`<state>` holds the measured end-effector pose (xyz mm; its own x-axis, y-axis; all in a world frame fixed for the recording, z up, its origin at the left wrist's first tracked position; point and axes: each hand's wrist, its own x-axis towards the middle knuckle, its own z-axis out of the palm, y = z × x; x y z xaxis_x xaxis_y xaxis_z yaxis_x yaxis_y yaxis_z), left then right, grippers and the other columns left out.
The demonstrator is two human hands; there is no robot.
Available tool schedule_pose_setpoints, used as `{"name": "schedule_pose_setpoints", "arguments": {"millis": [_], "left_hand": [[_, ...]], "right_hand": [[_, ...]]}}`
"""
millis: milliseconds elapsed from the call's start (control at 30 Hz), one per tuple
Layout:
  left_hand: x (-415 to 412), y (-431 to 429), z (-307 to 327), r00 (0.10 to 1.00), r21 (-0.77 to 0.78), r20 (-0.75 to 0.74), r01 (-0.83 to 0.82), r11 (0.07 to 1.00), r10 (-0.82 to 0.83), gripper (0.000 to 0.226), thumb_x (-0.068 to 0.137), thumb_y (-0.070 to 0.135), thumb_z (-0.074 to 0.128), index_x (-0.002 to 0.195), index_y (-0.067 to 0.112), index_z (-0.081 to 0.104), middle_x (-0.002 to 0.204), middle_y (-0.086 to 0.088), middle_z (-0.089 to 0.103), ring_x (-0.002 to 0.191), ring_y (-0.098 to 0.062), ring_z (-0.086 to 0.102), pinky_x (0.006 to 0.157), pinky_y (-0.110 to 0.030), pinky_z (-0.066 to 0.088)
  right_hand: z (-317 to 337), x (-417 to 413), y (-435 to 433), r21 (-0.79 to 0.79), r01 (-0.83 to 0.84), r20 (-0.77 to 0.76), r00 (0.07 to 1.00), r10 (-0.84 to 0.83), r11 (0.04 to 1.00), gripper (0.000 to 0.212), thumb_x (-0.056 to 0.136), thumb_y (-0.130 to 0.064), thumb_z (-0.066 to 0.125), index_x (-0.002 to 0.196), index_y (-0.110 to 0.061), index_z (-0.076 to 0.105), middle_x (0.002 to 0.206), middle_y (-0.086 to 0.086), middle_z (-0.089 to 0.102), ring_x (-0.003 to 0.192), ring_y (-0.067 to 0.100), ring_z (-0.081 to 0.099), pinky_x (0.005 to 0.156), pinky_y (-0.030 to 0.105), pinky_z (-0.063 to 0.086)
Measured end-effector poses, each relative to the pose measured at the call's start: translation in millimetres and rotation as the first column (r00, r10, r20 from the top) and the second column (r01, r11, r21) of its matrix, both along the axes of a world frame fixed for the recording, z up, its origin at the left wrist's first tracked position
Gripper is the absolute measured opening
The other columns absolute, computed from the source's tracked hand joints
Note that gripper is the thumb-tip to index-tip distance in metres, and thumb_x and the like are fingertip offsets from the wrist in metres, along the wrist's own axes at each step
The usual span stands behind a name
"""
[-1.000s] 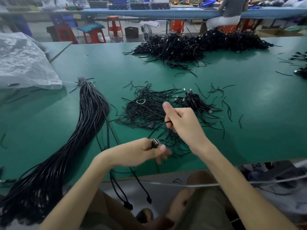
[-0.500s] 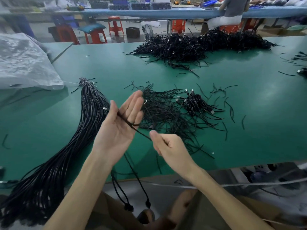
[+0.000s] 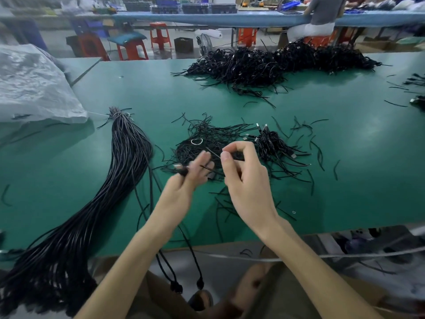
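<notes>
My left hand (image 3: 184, 180) holds a thin black cable (image 3: 193, 252) above the green table (image 3: 69, 180); the cable wraps around its fingers and its ends hang down past the table's front edge. My right hand (image 3: 243, 178) is raised beside it and pinches a short black tie (image 3: 212, 153) between thumb and forefinger. Both hands hover in front of a loose heap of black ties (image 3: 207, 141).
A long bundle of black cables (image 3: 110, 187) lies on the left, tied at its far end. Small coiled cables (image 3: 273, 143) sit right of the ties. A big pile of coiled cables (image 3: 276, 63) is at the back, a grey plastic sack (image 3: 32, 86) at far left.
My left hand has turned from palm-up to fingers pointing away, with the cable wound on them. My right hand has risen from near the table edge up to the left hand's fingertips.
</notes>
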<state>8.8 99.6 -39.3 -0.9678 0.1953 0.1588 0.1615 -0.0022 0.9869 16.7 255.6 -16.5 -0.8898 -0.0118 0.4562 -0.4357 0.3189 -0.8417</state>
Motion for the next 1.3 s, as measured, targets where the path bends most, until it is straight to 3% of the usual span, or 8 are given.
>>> {"name": "schedule_pose_setpoints", "arguments": {"millis": [167,267,400,467,567,833,1033,1300], "left_hand": [[-13.5,-16.0,19.7,0.971,0.771,0.189,-0.052,0.634,-0.15,0.06,0.108,0.044,0.027,0.145,0.002,0.048,0.144,-0.007,0.06,0.133,-0.018,0.058,0.113,-0.035,0.041],[-8.1,-28.0,34.1,0.927,0.934,0.116,0.021,0.356,-0.357,0.046,0.108,0.039,0.038,0.116,0.007,0.071,0.105,0.004,0.075,0.089,-0.006,0.071,0.085,-0.021,0.054],[7.2,-34.5,36.2,0.869,0.242,0.084,0.456,0.856,-0.487,0.051,0.105,0.053,0.042,0.08,0.017,0.067,0.059,0.005,0.055,0.045,-0.011,0.042,0.053,-0.018,0.04],[10.0,-29.3,28.9,0.817,-0.275,0.154,0.576,0.77,-0.556,0.051,0.107,0.05,0.042,0.088,0.014,0.071,0.067,-0.001,0.067,0.049,-0.017,0.054,0.058,-0.02,0.047],[6.0,-14.8,14.0,0.921,-0.518,0.11,0.374,0.769,-0.374,0.043,0.106,0.045,0.039,0.101,0.022,0.075,0.087,0.006,0.077,0.073,-0.022,0.07,0.073,-0.026,0.054],[8.6,10.3,7.1,0.976,0.344,0.142,0.105,0.933,-0.162,0.054,0.109,0.048,0.032,0.138,0.013,0.062,0.141,-0.001,0.063,0.133,-0.014,0.057,0.105,-0.019,0.045],[6.7,21.8,11.6,0.931,0.671,0.315,-0.08,0.737,-0.185,0.051,0.11,0.041,0.03,0.14,0.01,0.057,0.139,-0.004,0.065,0.129,-0.014,0.061,0.111,-0.033,0.041],[3.7,5.3,9.8,0.946,0.671,0.311,-0.153,0.725,-0.089,0.033,0.103,0.041,0.049,0.082,0.02,0.062,0.08,0.003,0.06,0.066,-0.013,0.055,0.063,-0.023,0.052]], "right_hand": [[-8.6,6.1,0.8,0.082,-0.004,-0.02,1.0,0.005,0.997,0.01,0.108,-0.034,0.045,0.114,-0.026,0.048,0.049,-0.008,0.041,0.041,0.01,0.028,0.042,0.019,0.021],[-16.7,-2.9,5.9,0.111,0.055,0.016,0.998,-0.057,0.992,0.007,0.108,-0.029,0.046,0.113,-0.024,0.048,0.048,-0.01,0.044,0.041,0.011,0.029,0.043,0.02,0.022],[-15.5,-20.0,15.3,0.05,0.129,0.067,0.989,-0.133,0.99,0.003,0.106,-0.02,0.05,0.108,-0.023,0.05,0.045,-0.01,0.042,0.039,0.009,0.026,0.041,0.02,0.02],[-10.4,-22.9,15.8,0.036,0.141,0.058,0.988,-0.143,0.989,0.005,0.106,-0.018,0.05,0.106,-0.022,0.051,0.043,-0.011,0.042,0.037,0.009,0.027,0.04,0.019,0.02],[-3.0,-16.5,8.9,0.036,0.122,0.022,0.992,-0.123,0.992,0.006,0.106,-0.018,0.05,0.106,-0.024,0.052,0.044,-0.014,0.046,0.037,0.007,0.035,0.041,0.015,0.024],[-17.4,22.7,-23.2,-0.196,-0.068,0.07,0.994,0.083,0.978,0.01,0.107,-0.021,0.051,0.116,-0.019,0.049,0.063,-0.027,0.059,0.052,-0.001,0.054,0.052,0.011,0.038],[-19.9,22.9,-28.8,-0.276,-0.08,0.138,0.983,0.122,0.958,0.028,0.1,-0.021,0.064,0.118,-0.02,0.042,0.079,-0.002,0.073,0.074,0.004,0.066,0.068,0.021,0.051],[-19.0,7.4,-14.6,-0.044,-0.132,0.39,0.91,0.139,0.99,0.05,0.091,-0.037,0.075,0.126,-0.023,0.042,0.084,0.001,0.073,0.069,0.004,0.064,0.07,0.022,0.046]]}}
